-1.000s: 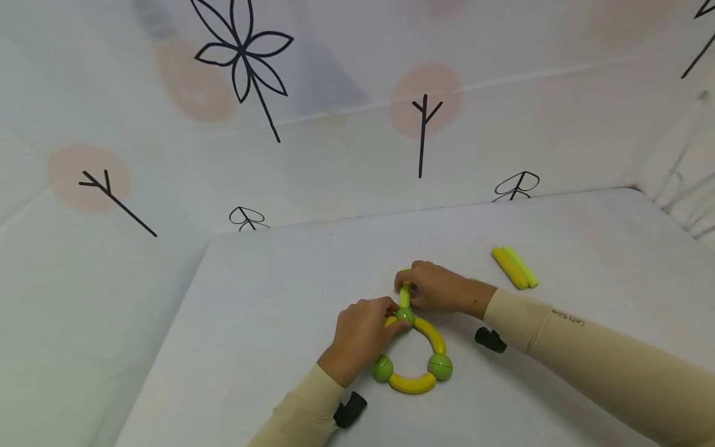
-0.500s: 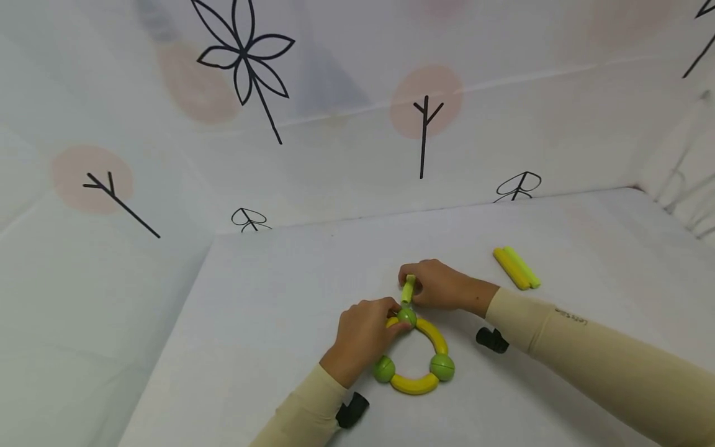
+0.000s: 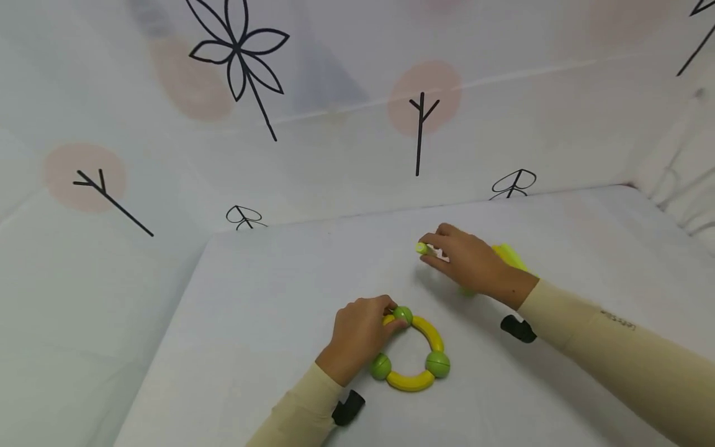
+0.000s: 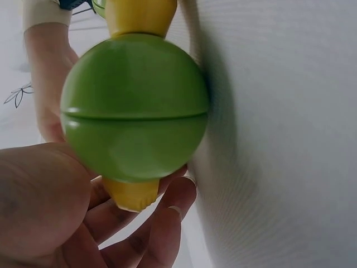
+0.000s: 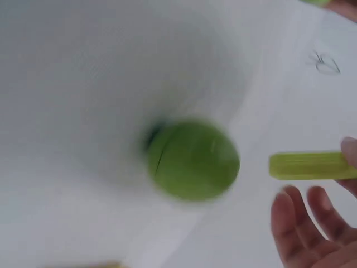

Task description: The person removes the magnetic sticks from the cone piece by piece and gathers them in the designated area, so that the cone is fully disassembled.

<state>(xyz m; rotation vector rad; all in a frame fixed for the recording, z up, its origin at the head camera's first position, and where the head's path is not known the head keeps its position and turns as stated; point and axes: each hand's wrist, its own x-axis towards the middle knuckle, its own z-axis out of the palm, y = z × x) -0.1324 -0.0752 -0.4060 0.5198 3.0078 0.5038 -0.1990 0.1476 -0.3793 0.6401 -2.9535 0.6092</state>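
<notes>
1. Right hand [image 3: 463, 257]: thumb and fingertips pinch a lime stick [image 5: 304, 166] above the table [image 3: 268, 298]; in the right wrist view the other fingers spread out, apart from it.
2. Lime stick: between thumb and fingers, with one end projecting past the fingertips – leftward in the head view.
3. Left hand [image 3: 360, 332]: thumb and fingers grasp the far green ball [image 3: 403, 315] of a ring, thumb on the near side.
4. Ring, on the table: three green balls joined by yellow arcs. Present are the left ball [image 3: 381, 367], right ball [image 3: 438, 364], right arc [image 3: 429, 334] and near arc [image 3: 410, 381] (the left arc is mostly hidden by the left hand).
5. Loose green ball [image 5: 193, 160]: apart from the lime stick, largely hidden by the right hand in the head view, blurred in the right wrist view.
6. Yellow stick [image 3: 496, 250] and second lime stick [image 3: 514, 257]: side by side on the right, far side of the table – partly behind the right hand.
</notes>
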